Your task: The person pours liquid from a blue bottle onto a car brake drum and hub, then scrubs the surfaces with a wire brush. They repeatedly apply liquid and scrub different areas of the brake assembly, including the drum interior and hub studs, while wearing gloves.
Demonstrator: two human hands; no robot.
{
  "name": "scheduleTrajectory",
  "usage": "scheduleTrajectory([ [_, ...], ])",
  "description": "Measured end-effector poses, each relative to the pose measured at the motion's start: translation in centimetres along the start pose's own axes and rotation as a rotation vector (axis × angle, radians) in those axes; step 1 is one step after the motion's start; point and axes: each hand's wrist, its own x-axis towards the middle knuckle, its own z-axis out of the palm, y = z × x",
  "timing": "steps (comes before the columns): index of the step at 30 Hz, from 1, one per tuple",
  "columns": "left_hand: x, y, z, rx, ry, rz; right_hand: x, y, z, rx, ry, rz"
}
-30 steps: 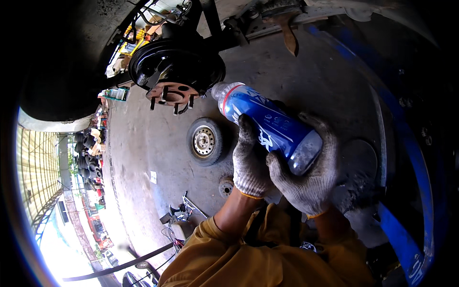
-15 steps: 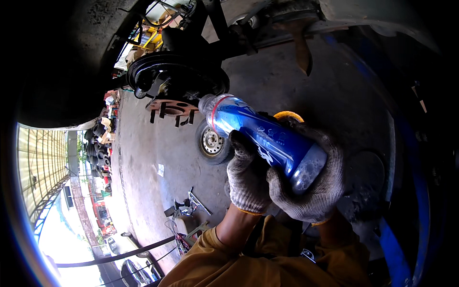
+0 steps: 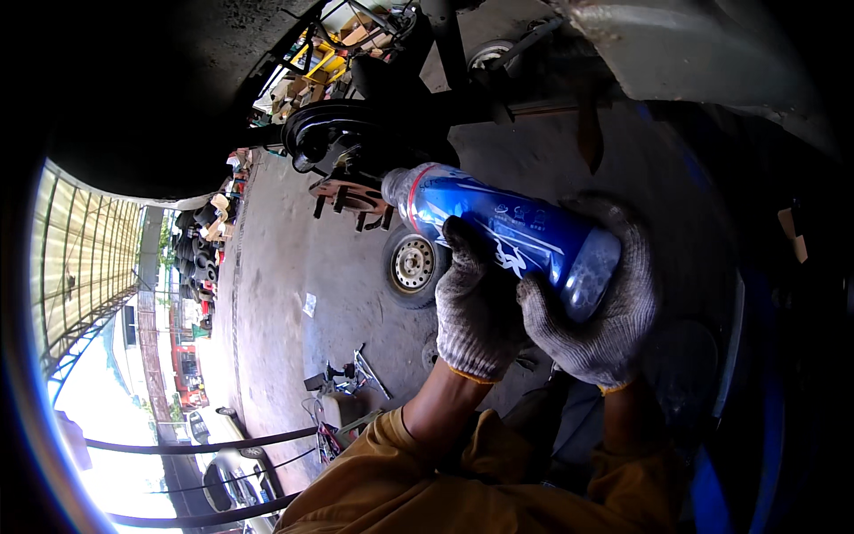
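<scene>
Both my gloved hands are wrapped round a plastic bottle (image 3: pixel 498 222) with a blue label and clear ends. My left hand (image 3: pixel 476 316) grips it from below near the middle, thumb along its side. Around the base end closes my right hand (image 3: pixel 614 311). The bottle lies tilted, its neck pointing up and left at a rusty wheel hub (image 3: pixel 351 196) with several studs. Behind the hub is a dark round brake backing plate (image 3: pixel 329 125). The neck's tip is against or just in front of these parts; I cannot tell whether it touches.
A wheel with tyre (image 3: pixel 414 264) lies on the concrete floor (image 3: pixel 294 249) below the hub. Dark vehicle underbody hangs overhead, with a pale panel (image 3: pixel 703 53) upper right. Metal tools (image 3: pixel 360 374) lie lower left. Stacked tyres (image 3: pixel 196 267) stand farther left; a blue post (image 3: pixel 765 400) is at right.
The bottle's base end has risen, so the bottle lies closer to level. Both hands have kept their grip. The whole view has shifted, with the hub now farther right.
</scene>
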Motion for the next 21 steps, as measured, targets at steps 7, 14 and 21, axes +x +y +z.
scheduleTrajectory([
  [7,0.3,-0.2,0.3,0.117,-0.067,0.068,0.8,0.3,-0.3,0.014,-0.041,-0.015],
  [14,0.1,-1.2,-3.1,0.051,-0.075,-0.076,-3.2,1.3,-1.0,0.088,-0.043,0.360],
  [21,-5.0,0.6,-9.6,0.275,0.001,-0.178,-13.8,1.1,-2.8,0.410,-0.026,0.800],
])
